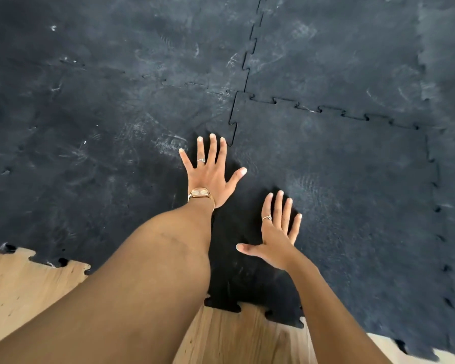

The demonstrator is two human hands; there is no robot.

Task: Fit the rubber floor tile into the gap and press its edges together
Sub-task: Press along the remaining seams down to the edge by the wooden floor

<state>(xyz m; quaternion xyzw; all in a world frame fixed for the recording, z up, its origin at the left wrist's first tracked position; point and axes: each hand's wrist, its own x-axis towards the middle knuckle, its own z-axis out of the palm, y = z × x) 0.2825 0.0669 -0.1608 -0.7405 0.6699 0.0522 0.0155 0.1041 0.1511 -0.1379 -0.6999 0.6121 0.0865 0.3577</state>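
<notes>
Head camera first, then. What are the hands doing?

— Both lie flat on black rubber, fingers spread, holding nothing. The left hand (pixel 211 171) sits farther forward, with a watch (pixel 200 193) on its wrist and a ring on one finger. The right hand (pixel 277 232) is nearer and to the right, thumb stuck out to the left, also with a ring.

— And the rubber tile?

— The tile (pixel 339 195) fills the lower right part of the mat. Its toothed far edge meets the tile behind it (pixel 326 53), and its left edge meets the neighbouring tile (pixel 90 153) along a seam (pixel 233 122) that runs down to the left hand's fingertips.

— Is that seam closed?

— Above the fingers a thin dark line shows between the teeth. Below the hand the arm and shadow hide it, so I cannot tell there.

— Where is the right hand, exactly?

— On the tile itself, near its left side.

— Anything else?

— Bare wood floor (pixel 24 285) shows along the near edge, where the mat's teeth stick out free.
</notes>
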